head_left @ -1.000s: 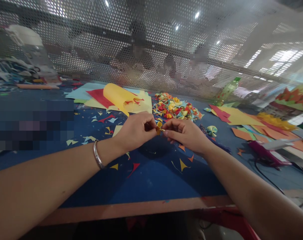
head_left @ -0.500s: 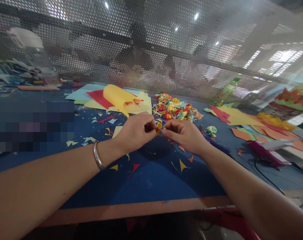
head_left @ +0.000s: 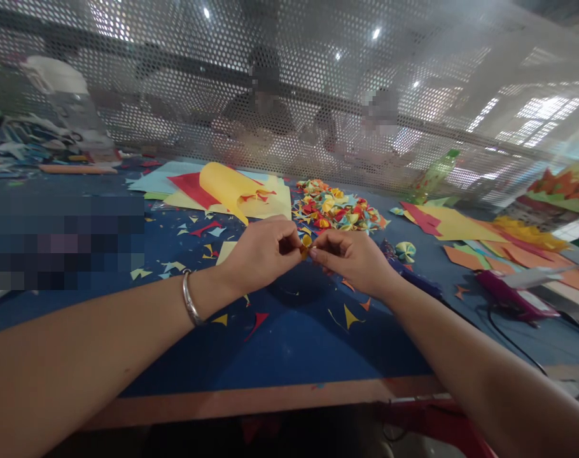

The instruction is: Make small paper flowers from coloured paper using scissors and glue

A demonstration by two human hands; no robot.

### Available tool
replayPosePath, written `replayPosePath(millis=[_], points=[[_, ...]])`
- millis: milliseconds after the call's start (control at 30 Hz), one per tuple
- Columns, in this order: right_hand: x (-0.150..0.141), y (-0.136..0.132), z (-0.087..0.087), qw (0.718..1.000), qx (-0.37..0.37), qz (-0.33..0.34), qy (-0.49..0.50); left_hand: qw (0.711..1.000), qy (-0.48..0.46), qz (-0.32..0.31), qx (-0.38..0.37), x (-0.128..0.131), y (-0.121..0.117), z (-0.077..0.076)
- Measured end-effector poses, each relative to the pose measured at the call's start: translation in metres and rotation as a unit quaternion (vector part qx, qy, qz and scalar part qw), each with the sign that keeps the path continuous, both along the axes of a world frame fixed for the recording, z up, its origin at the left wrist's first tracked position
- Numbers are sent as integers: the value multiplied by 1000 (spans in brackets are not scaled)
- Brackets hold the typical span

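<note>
My left hand (head_left: 265,253) and right hand (head_left: 354,259): each grip closed, fingertips pinching small yellow paper piece (head_left: 306,243) between them, above blue bench (head_left: 289,356). Landmark: colorful paper pile (head_left: 337,207). Yellow piece just nearer me than pile; rolled yellow sheet (head_left: 223,187) left of pile; striped paper ball (head_left: 405,252) right of pile, nearer me; green bottle (head_left: 435,177) right of pile.

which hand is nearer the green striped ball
Right. The right hand is just left of the green striped ball; the left hand is farther left, beyond the right one.
</note>
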State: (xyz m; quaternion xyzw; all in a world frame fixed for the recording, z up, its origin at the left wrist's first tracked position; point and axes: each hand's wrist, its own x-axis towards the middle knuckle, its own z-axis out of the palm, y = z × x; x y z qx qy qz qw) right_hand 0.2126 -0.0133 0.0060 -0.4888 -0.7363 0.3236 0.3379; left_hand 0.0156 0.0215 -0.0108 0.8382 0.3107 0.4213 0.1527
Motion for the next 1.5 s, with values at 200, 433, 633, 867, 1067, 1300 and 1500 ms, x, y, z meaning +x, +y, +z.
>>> replayPosePath(millis=[200, 433, 633, 867, 1067, 1300, 1500], points=[[0, 0, 0, 1000, -2, -3, -2, 1000, -1, 3, -2, 0, 0, 1], [2, -1, 2, 1000, 12, -8, -27, 999, -3, 23, -23, 0, -1, 2], [2, -1, 2, 1000, 4, -6, -12, 1000, -8, 15, -23, 0, 0, 2], [1, 0, 1, 1000, 7, -2, -4, 1000, -3, 9, -16, 0, 1, 0], [1, 0, 0, 1000, 9, -2, -10, 1000, 0, 9, -14, 0, 1, 0], [1, 0, -1, 999, 16, -14, -28, 998, -18, 35, -44, 0, 0, 0], [1, 3, -6, 999, 44, -9, -28, 997, -23, 43, -53, 1, -1, 4]])
